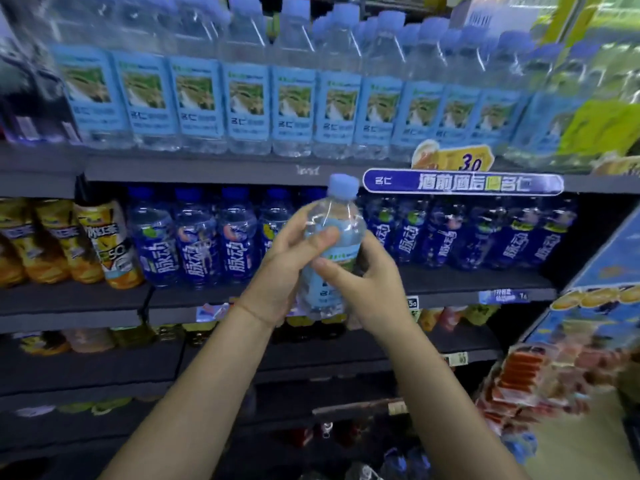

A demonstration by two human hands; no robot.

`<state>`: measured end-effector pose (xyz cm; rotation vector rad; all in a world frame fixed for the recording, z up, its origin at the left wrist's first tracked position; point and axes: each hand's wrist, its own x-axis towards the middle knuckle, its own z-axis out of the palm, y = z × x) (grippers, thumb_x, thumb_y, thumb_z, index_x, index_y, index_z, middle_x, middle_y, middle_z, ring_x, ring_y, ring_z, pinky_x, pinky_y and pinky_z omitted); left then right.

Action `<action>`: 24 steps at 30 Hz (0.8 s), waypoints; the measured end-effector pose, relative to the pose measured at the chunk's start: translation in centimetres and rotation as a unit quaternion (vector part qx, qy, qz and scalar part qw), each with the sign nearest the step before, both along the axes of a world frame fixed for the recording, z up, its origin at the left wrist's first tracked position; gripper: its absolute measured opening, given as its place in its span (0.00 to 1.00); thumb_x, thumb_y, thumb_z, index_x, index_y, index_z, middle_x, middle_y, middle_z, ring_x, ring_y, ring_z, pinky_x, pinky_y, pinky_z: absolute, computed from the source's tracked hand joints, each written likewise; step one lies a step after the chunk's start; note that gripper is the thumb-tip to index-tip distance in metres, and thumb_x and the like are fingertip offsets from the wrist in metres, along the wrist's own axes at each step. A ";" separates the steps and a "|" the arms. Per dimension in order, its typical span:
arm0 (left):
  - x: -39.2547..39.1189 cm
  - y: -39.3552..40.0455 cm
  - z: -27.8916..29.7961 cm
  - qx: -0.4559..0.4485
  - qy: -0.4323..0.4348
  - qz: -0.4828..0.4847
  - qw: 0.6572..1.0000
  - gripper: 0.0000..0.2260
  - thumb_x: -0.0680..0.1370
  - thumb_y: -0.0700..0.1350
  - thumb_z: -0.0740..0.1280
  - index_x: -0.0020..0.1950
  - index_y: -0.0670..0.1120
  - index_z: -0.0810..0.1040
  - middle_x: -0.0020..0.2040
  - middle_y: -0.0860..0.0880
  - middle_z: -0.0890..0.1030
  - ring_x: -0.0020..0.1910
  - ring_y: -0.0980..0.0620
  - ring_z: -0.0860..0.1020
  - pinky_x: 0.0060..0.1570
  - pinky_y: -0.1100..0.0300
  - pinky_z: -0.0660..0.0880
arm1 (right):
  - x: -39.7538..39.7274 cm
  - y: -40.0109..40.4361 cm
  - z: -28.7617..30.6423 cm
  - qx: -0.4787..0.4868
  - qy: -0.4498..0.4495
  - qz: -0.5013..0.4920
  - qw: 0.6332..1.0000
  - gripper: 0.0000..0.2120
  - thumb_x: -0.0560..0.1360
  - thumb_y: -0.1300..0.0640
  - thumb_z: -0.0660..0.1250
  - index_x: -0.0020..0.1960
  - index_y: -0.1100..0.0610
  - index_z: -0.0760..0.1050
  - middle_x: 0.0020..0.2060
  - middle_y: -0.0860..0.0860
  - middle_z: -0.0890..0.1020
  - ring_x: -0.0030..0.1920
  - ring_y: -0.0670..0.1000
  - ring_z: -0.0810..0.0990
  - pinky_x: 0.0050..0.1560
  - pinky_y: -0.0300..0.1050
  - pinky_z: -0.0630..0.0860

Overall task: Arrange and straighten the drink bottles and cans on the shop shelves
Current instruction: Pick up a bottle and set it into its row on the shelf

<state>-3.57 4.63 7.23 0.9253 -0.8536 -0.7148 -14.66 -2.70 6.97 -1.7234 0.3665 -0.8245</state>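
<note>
Hands both up in front of the shelving, sharing one clear water bottle (334,237) with a pale blue cap and pale blue label. Left hand (287,268) wraps the bottle's left side, thumb laid across the front just above the label. Right hand (363,282) grips the lower right side, thumb pressed on the label. Bottle roughly upright, cap tilted slightly right, held clear of any shelf. Above the hands, upper shelf (207,169) carries a long row of matching blue-label water bottles (294,109), labels facing out. Directly behind the hands, dark blue drink bottles (197,237) stand in a row on the middle shelf. Left of the left hand, yellow tea bottles (55,240). Just above and right of the cap, a blue shelf sign (462,181). Right of the right hand, blurred red snack packets (540,375).
</note>
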 end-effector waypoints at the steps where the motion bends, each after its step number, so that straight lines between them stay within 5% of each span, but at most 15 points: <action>1: -0.6 -0.9 1.3 -0.007 -0.020 0.019 1.000 0.16 0.75 0.42 0.66 0.63 0.47 0.76 0.54 0.50 0.84 0.53 0.51 0.82 0.50 0.60 0.78 | -0.3 -1.0 1.0 -0.006 -0.028 0.000 1.000 0.15 0.73 0.62 0.74 0.58 0.52 0.76 0.48 0.48 0.84 0.48 0.46 0.84 0.44 0.38 0.79; 5: -4.2 -4.9 5.6 -0.014 -0.071 0.091 0.993 0.20 0.75 0.51 0.68 0.67 0.51 0.73 0.60 0.53 0.81 0.58 0.55 0.80 0.56 0.62 0.76 | -2.2 -5.0 4.6 -0.046 -0.098 -0.004 0.994 0.15 0.74 0.58 0.73 0.59 0.54 0.76 0.49 0.51 0.84 0.50 0.50 0.84 0.48 0.48 0.82; 8: -7.4 -8.8 8.1 0.004 -0.139 0.144 0.980 0.10 0.80 0.57 0.60 0.57 0.63 0.79 0.61 0.64 0.77 0.61 0.68 0.74 0.59 0.68 0.70 | -4.6 -9.0 7.0 -0.074 -0.123 -0.021 0.989 0.16 0.75 0.53 0.73 0.60 0.57 0.76 0.48 0.46 0.82 0.46 0.44 0.81 0.46 0.40 0.77; 10: -9.4 -11.9 9.5 0.016 -0.179 0.173 0.968 0.14 0.84 0.55 0.54 0.61 0.60 0.79 0.62 0.62 0.78 0.62 0.68 0.74 0.64 0.67 0.70 | -6.5 -12.0 8.5 -0.092 -0.120 -0.067 0.986 0.25 0.73 0.44 0.73 0.63 0.58 0.73 0.53 0.46 0.78 0.51 0.44 0.77 0.52 0.39 0.73; 12: -10.8 -15.2 10.5 -0.001 -0.210 0.249 0.946 0.13 0.85 0.49 0.55 0.56 0.52 0.80 0.55 0.58 0.80 0.55 0.66 0.77 0.61 0.65 0.72 | -8.6 -15.2 9.9 -0.119 -0.156 -0.101 0.975 0.21 0.73 0.45 0.73 0.59 0.56 0.73 0.52 0.45 0.78 0.51 0.42 0.77 0.51 0.36 0.71; 15: -11.3 -20.3 10.1 -0.011 -0.387 0.389 0.836 0.10 0.79 0.41 0.60 0.53 0.47 0.80 0.52 0.51 0.78 0.56 0.55 0.75 0.61 0.57 0.71 | -11.0 -19.4 11.8 -0.148 -0.221 -0.137 0.954 0.18 0.73 0.52 0.75 0.57 0.53 0.70 0.47 0.42 0.78 0.47 0.37 0.78 0.48 0.33 0.73; 19: -12.8 -25.3 8.3 0.102 -0.543 0.503 0.665 0.20 0.75 0.44 0.59 0.66 0.46 0.75 0.71 0.43 0.70 0.73 0.41 0.63 0.71 0.44 0.59 | -11.7 -25.0 13.2 -0.183 -0.228 -0.159 0.943 0.27 0.70 0.52 0.77 0.62 0.57 0.69 0.54 0.48 0.79 0.53 0.43 0.79 0.52 0.38 0.76; 24: -11.9 -28.3 6.4 0.187 -0.585 0.540 0.575 0.24 0.78 0.49 0.53 0.75 0.48 0.64 0.77 0.43 0.63 0.78 0.43 0.57 0.74 0.40 0.56 | -10.0 -28.8 12.6 -0.252 -0.159 -0.203 0.933 0.35 0.67 0.48 0.79 0.67 0.61 0.69 0.57 0.51 0.66 0.54 0.45 0.68 0.52 0.28 0.66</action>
